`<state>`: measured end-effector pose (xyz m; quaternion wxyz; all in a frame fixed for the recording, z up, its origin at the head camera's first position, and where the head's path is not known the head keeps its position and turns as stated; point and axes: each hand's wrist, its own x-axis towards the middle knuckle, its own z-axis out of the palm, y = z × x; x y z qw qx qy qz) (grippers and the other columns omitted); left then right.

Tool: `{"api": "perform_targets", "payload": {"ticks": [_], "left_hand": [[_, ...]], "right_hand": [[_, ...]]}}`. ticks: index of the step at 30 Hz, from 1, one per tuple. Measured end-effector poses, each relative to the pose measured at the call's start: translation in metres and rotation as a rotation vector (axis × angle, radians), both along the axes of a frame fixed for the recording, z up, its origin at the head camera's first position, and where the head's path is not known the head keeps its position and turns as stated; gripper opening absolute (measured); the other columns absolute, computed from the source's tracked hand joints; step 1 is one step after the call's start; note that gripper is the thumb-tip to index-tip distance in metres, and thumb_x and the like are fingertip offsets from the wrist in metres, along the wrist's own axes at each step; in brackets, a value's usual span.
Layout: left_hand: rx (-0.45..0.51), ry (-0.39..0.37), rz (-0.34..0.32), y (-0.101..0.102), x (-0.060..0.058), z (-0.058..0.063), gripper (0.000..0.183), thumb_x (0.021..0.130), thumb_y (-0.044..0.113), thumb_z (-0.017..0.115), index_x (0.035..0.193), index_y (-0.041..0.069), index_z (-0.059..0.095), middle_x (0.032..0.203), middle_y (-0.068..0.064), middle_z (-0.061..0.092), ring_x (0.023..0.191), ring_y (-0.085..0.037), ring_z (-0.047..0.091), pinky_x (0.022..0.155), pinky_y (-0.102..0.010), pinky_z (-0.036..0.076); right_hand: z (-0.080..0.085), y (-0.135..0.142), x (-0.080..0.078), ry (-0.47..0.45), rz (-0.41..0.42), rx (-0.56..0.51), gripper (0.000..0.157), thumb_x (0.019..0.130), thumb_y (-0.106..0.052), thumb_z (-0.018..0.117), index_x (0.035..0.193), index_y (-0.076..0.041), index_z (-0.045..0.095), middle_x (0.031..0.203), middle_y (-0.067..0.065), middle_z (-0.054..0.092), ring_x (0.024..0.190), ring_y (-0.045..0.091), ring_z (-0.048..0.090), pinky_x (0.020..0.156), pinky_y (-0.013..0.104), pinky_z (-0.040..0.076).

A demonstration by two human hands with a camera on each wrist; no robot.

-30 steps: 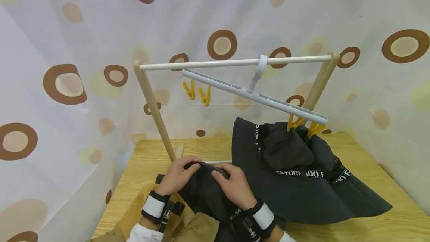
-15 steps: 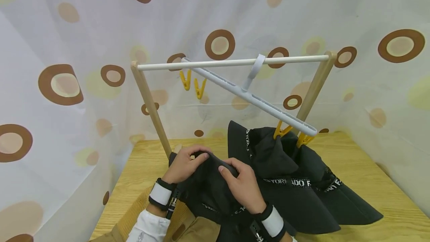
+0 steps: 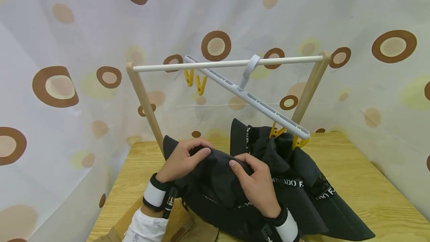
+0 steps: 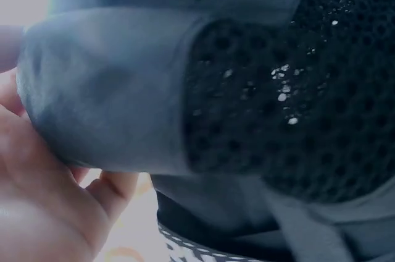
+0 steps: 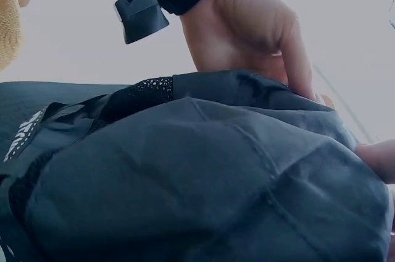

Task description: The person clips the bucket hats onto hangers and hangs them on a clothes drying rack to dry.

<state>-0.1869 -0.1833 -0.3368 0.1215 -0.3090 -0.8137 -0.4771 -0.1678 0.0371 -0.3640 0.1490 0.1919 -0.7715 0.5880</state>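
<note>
Two hands, both grasping one object: your left hand [image 3: 184, 160] and your right hand [image 3: 256, 184] pinched the upper edge of one near hat [image 3: 218, 176], each thumb lying on the side facing you and the fingers passing behind the cloth. The near hat, dark and soft, hung between your hands above the front of the table. In the left-wrist view, one mesh panel [image 4: 247, 101] showed beside the fold your left hand gripped. Each of your wrists bore one strap, two in all.

Right of your right hand stood one second hat [image 3: 302, 197], also dark, with white lettering on its band; the near hat overlapped it in the head view, and contact between the two could not be told. Two yellow clips [image 3: 277, 132] gripped its crown beneath the lower end of one white hanger [image 3: 258, 102]. Two further yellow clips [image 3: 200, 91] hung without cloth near the raised end, making four. The hanger tilted down to your right, its single hook over one white rail [image 3: 285, 61] between two wooden posts [image 3: 144, 100]. Beneath lay one wooden table [image 3: 356, 174]; behind, a circle-patterned sheet [image 3: 252, 14].
</note>
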Motion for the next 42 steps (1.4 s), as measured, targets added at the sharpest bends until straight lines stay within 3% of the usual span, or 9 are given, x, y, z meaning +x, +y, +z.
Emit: {"api": "perform_targets", "payload": {"ticks": [6, 10, 15, 21, 30, 36, 42], "left_hand": [[-0.070, 0.010, -0.036, 0.000, 0.015, 0.013, 0.014, 0.096, 0.010, 0.064, 0.108, 0.011, 0.072, 0.102, -0.006, 0.072, 0.089, -0.009, 0.064, 0.083, -0.027, 0.053], [-0.105, 0.038, -0.053, -0.004, 0.024, 0.019, 0.010, 0.097, 0.012, 0.064, 0.103, 0.014, 0.072, 0.092, -0.001, 0.070, 0.080, -0.007, 0.060, 0.074, -0.026, 0.051], [-0.111, 0.054, -0.030, -0.010, 0.035, 0.024, 0.012, 0.098, 0.012, 0.061, 0.103, 0.016, 0.072, 0.093, 0.001, 0.070, 0.083, -0.007, 0.063, 0.077, -0.027, 0.052], [-0.137, 0.063, 0.083, -0.022, 0.053, 0.026, 0.012, 0.098, 0.014, 0.062, 0.103, 0.019, 0.072, 0.099, 0.003, 0.071, 0.089, -0.007, 0.064, 0.081, -0.028, 0.053], [-0.148, 0.092, 0.217, -0.042, 0.073, 0.033, 0.011, 0.098, 0.012, 0.063, 0.097, 0.021, 0.070, 0.089, 0.006, 0.065, 0.078, -0.006, 0.057, 0.074, -0.026, 0.046], [-0.141, 0.085, 0.350, -0.058, 0.083, 0.032, 0.011, 0.097, 0.011, 0.064, 0.098, 0.018, 0.072, 0.092, 0.005, 0.070, 0.082, -0.004, 0.061, 0.077, -0.024, 0.050], [-0.118, 0.091, 0.445, -0.073, 0.089, 0.032, 0.012, 0.096, 0.009, 0.064, 0.095, 0.018, 0.071, 0.092, 0.005, 0.070, 0.082, -0.004, 0.060, 0.075, -0.022, 0.049]], "right_hand": [[0.008, -0.004, 0.003, 0.062, 0.056, -0.031, 0.004, 0.093, -0.013, 0.069, 0.092, -0.010, 0.072, 0.086, 0.004, 0.070, 0.075, 0.004, 0.062, 0.068, 0.024, 0.054], [0.014, -0.005, 0.006, 0.081, 0.081, -0.029, 0.003, 0.093, -0.012, 0.069, 0.092, -0.010, 0.072, 0.086, 0.003, 0.070, 0.077, 0.004, 0.062, 0.070, 0.025, 0.055], [0.021, -0.009, 0.009, 0.118, 0.116, -0.033, 0.003, 0.093, -0.012, 0.070, 0.092, -0.011, 0.072, 0.086, 0.002, 0.069, 0.078, 0.005, 0.062, 0.071, 0.025, 0.055], [0.025, -0.020, 0.011, 0.165, 0.197, -0.038, 0.003, 0.093, -0.011, 0.069, 0.093, -0.011, 0.071, 0.084, 0.002, 0.068, 0.075, 0.006, 0.061, 0.068, 0.025, 0.054], [0.033, -0.043, 0.010, 0.178, 0.251, 0.020, 0.007, 0.093, -0.016, 0.070, 0.098, -0.012, 0.073, 0.092, 0.003, 0.071, 0.080, 0.009, 0.064, 0.072, 0.027, 0.054], [0.041, -0.052, -0.003, 0.188, 0.280, 0.141, 0.011, 0.096, -0.018, 0.066, 0.103, -0.012, 0.071, 0.092, 0.001, 0.069, 0.079, 0.009, 0.061, 0.072, 0.025, 0.052], [0.065, -0.061, -0.028, 0.224, 0.199, 0.215, 0.021, 0.095, -0.017, 0.065, 0.115, -0.008, 0.069, 0.102, 0.010, 0.069, 0.085, 0.020, 0.066, 0.074, 0.032, 0.055]]}}
